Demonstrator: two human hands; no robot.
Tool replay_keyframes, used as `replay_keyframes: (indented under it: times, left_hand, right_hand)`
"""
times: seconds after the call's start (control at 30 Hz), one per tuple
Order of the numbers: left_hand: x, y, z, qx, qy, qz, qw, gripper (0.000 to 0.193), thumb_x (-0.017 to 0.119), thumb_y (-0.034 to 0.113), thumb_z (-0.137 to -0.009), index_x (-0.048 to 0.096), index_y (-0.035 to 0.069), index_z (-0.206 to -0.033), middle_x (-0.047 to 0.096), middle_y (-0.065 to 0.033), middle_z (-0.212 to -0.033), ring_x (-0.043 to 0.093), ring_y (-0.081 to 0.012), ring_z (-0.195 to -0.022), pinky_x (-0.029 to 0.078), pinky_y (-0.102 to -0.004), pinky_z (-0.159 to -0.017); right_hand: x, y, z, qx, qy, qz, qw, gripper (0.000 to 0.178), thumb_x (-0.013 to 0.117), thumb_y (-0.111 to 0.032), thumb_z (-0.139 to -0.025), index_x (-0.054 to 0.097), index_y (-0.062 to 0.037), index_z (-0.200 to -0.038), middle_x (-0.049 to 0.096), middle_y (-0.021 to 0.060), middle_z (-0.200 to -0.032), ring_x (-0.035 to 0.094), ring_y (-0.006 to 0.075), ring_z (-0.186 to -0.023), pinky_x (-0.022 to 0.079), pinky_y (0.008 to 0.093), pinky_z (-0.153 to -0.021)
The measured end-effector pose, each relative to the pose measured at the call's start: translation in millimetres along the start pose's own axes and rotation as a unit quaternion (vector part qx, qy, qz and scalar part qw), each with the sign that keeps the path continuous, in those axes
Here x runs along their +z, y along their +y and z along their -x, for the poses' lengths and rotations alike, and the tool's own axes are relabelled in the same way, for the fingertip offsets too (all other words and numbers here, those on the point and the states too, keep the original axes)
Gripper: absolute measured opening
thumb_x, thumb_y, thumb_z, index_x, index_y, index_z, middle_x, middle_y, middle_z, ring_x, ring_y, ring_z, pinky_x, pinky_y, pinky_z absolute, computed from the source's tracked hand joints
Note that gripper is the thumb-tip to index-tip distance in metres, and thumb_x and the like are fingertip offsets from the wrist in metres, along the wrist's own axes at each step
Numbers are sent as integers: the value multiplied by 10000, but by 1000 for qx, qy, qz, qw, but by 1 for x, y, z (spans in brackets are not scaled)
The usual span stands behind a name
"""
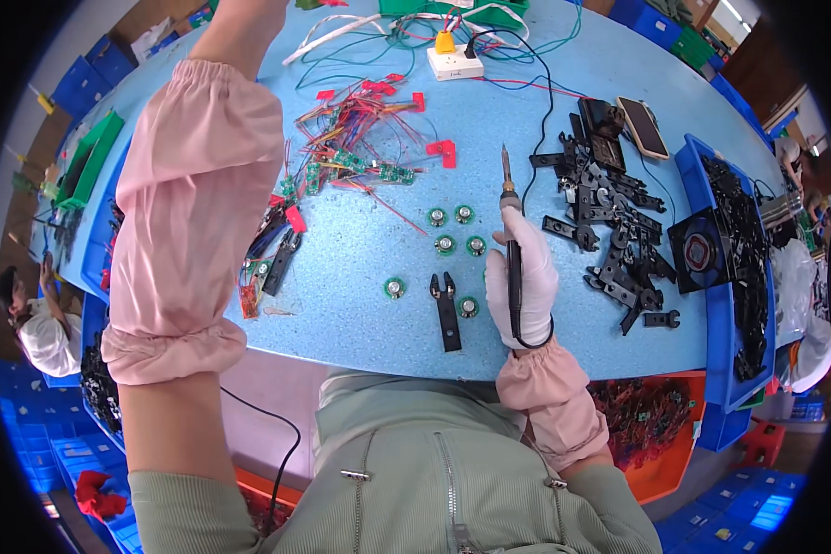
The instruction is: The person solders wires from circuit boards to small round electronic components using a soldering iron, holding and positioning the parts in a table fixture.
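My right hand (526, 277), in a white glove, is closed round a soldering iron (514, 268) held upright, its bare metal tip pointing away from me. Beside it on the blue table lie several small round green parts with silver centres (445, 245). A black forked plastic piece (447, 314) rests among them near the front edge. My left arm, in a pink sleeve cover (198, 203), reaches far forward; its hand is beyond the top of the picture. Near that arm spreads a tangle of green circuit boards with coloured wires and red tabs (360, 138).
Black plastic pieces (619, 231) are heaped right of my glove, near a phone (643, 127). A blue bin (743, 305) of black parts stands at the right edge. A white power strip (455, 63) with cords sits at the back. An orange bin (656, 471) is below the table.
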State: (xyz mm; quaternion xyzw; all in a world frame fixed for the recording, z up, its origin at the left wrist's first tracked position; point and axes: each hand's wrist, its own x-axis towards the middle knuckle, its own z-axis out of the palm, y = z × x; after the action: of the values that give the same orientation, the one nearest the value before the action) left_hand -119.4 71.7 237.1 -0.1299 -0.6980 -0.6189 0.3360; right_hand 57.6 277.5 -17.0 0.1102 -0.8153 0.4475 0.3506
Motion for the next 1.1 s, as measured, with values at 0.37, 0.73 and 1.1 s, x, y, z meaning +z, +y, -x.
replay_keyframes:
  times: [0.37,0.73,1.1]
  left_hand:
    - [-94,-69,196,183,-179,-323,911,213,713,-90,-747,621,30,-896,628,-79,-982,618,-253,-800,502,-322,-717]
    - [-120,-74,281,-31,-250,-349,903,188,686,-51,-706,644,20,-875,605,-84,-1038,597,-284,-755,503,-378,-685]
    - [-115,-67,281,-176,-302,-262,900,187,690,-35,-725,665,16,-904,584,-72,-1038,593,-274,-719,506,-365,-661]
  right_hand:
    - [1,-6,-1,17,-18,-2,1000,665,590,147,-710,573,-27,-1351,650,126,-1176,659,218,-896,532,328,-823]
    - [38,-61,-18,-64,-220,-159,960,677,623,95,-765,531,-29,-1424,607,166,-1354,670,266,-1021,529,337,-887]
    - [79,-50,-10,-63,-273,-190,941,722,606,147,-762,518,-49,-1451,555,124,-1458,627,254,-1183,485,310,-968]
